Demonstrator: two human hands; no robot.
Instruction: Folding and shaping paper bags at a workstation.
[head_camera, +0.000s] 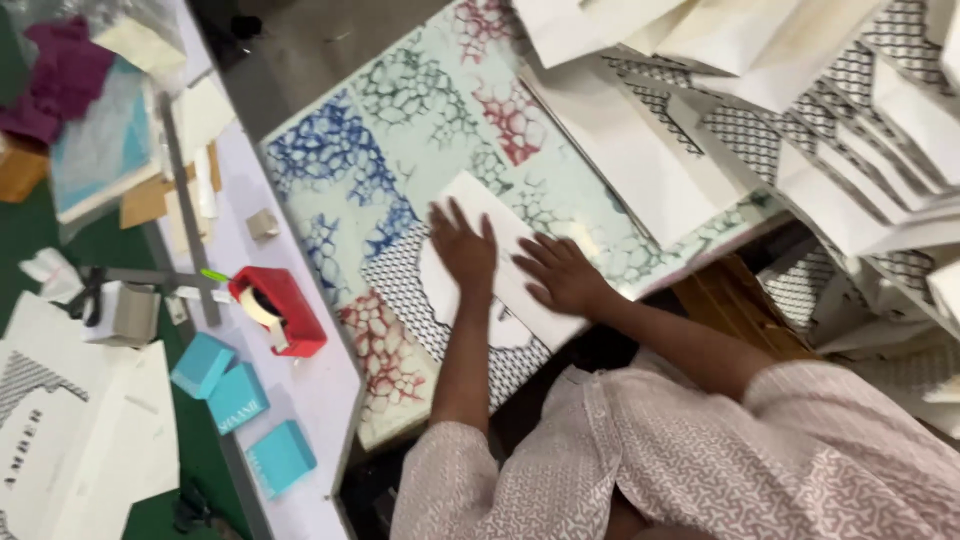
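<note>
White card lies under both palms: the left hand (462, 246) presses flat on the white sheet (520, 260), fingers (450, 215) spread and gripping nothing, and the right hand (560, 272) lies just beside it on the same sheet, fingers likewise splayed and flat. The sheet rests tilted over a piece with a black mesh pattern (400, 285), whose lower part runs under the left forearm and is partly hidden. Both lie on the bench (400, 130), covered by a pale cloth printed with blue, red and green net-like patches.

Past the right hand, a heap of white folded paper pieces (800, 110) with black mesh panels spills over the bench's far side and is cut off by the top and right edges. On the left-hand side, on a pale strip of bench, stands a red tape dispenser (280, 310), and near it three small turquoise boxes (235, 400). Farther out, a small grey box (125, 312) and blurred purple fabric (60, 75) are hard to make out. The person's patterned sleeves (700, 450) fill the lower edge, hiding the bench's near side.
</note>
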